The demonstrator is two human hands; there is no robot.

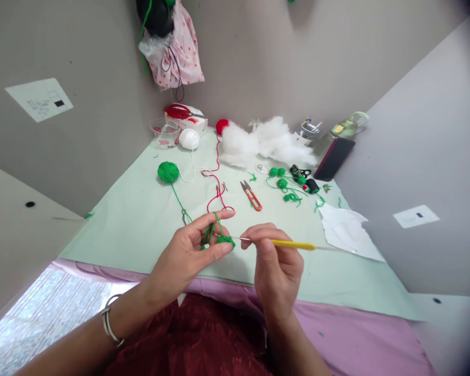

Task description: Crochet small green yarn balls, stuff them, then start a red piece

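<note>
Between thumb and fingers, my left hand [191, 248] pinches a small green crochet piece [226, 241], its index finger stretched out with green yarn looped over it. My right hand [278, 261] grips a crochet hook [293, 244] with a yellow handle, pen-like. The hook's thin metal shaft points left and reaches the crochet piece; its tip is hard to make out there. From a green yarn ball [168, 172] at the left, a strand runs down toward my left hand.
Orange thread snips [251, 196] lie beyond my hands. Red yarn [218, 188], a white yarn ball [189, 139] and white stuffing [266, 143] are farther back. At right are small green crocheted balls [282, 183], a phone [334, 159] and torn paper [347, 230]. Walls enclose the table.
</note>
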